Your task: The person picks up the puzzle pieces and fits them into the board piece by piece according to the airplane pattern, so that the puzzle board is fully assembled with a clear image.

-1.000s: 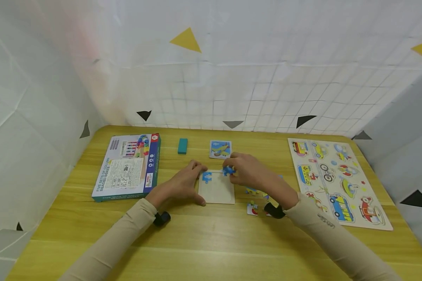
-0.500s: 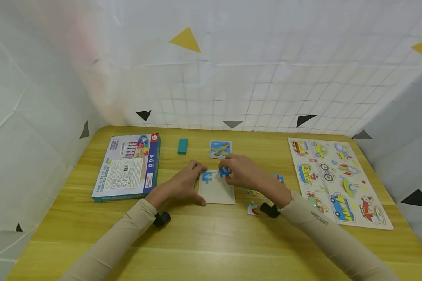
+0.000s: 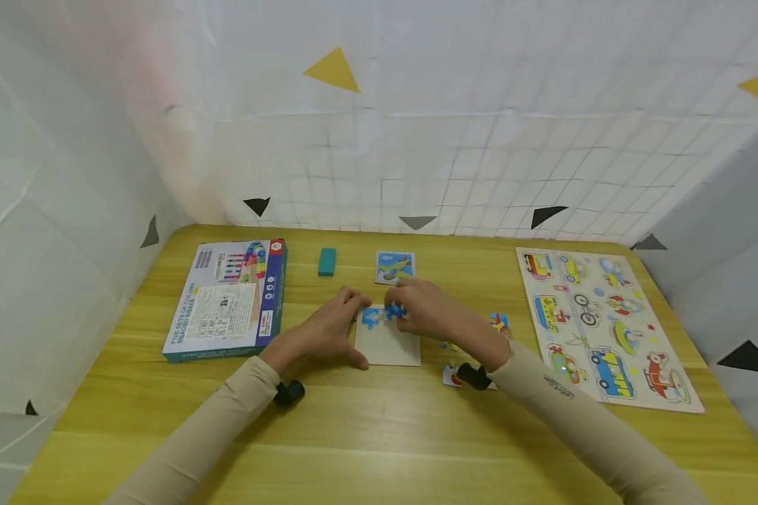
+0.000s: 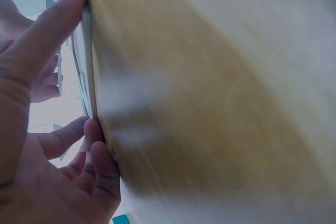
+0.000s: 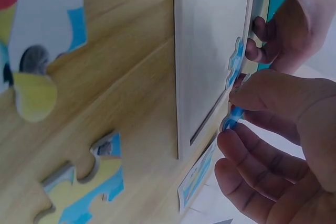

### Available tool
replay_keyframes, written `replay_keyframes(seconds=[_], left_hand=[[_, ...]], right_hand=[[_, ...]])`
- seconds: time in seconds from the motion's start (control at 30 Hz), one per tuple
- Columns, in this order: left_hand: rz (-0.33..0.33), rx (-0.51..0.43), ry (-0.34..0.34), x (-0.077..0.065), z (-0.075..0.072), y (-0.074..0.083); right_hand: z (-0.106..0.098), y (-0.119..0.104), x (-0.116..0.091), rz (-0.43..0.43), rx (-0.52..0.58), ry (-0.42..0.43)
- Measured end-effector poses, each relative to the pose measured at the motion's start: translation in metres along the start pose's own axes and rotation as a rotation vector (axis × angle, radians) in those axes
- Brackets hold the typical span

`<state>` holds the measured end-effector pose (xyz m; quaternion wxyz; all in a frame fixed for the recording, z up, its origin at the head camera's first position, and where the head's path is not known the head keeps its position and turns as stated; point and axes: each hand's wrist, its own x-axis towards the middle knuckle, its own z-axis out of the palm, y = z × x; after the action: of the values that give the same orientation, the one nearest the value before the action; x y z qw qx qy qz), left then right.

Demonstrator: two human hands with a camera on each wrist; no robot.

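Observation:
A shallow wooden puzzle tray point(image 3: 388, 348) lies mid-table, with a blue jigsaw piece point(image 3: 371, 318) in its upper left corner. My left hand point(image 3: 328, 330) holds the tray by its left side, thumb near the front corner and fingertips at the back; in the left wrist view the fingers point(image 4: 102, 169) touch its edge. Between the thumb and fingers of my right hand point(image 3: 426, 308) is a second blue jigsaw piece point(image 5: 232, 117), pinched over the tray's back edge beside the first piece. Loose jigsaw pieces point(image 5: 86, 187) lie right of the tray, partly hidden by my right arm.
Behind the tray lies a small airplane picture puzzle point(image 3: 395, 268). A teal block point(image 3: 326, 261) sits farther left, near a boxed bead toy point(image 3: 224, 301). On the right is a large board of vehicle pictures point(image 3: 609, 330). White sheeting point(image 3: 417, 140) rises behind the table.
My right hand has moved left with the blue jigsaw piece, toward the piece in the tray's corner. More loose pieces show at right. My left hand stays on the tray.

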<state>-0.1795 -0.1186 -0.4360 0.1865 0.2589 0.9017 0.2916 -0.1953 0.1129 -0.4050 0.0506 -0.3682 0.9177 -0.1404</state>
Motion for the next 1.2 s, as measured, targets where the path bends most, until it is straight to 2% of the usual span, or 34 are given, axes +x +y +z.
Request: replay_keyframes(seconds=[0.27,0.73,0.93,1.2], left_hand=[[0.003,-0.002,0.006,0.000,0.000,-0.002],[0.008,-0.005,-0.006,0.000,-0.001,0.000],[0.035,-0.001,0.010,0.000,0.001,-0.002],[0.035,0.010,0.014,0.001,0.001,-0.004]], right_hand=[[0.004,-0.002,0.007,0.015,0.007,-0.052],[0.008,-0.007,0.009,0.033,-0.001,-0.066],[0.009,-0.008,0.009,0.050,0.011,-0.068],[0.009,-0.011,0.014,-0.012,-0.014,-0.079]])
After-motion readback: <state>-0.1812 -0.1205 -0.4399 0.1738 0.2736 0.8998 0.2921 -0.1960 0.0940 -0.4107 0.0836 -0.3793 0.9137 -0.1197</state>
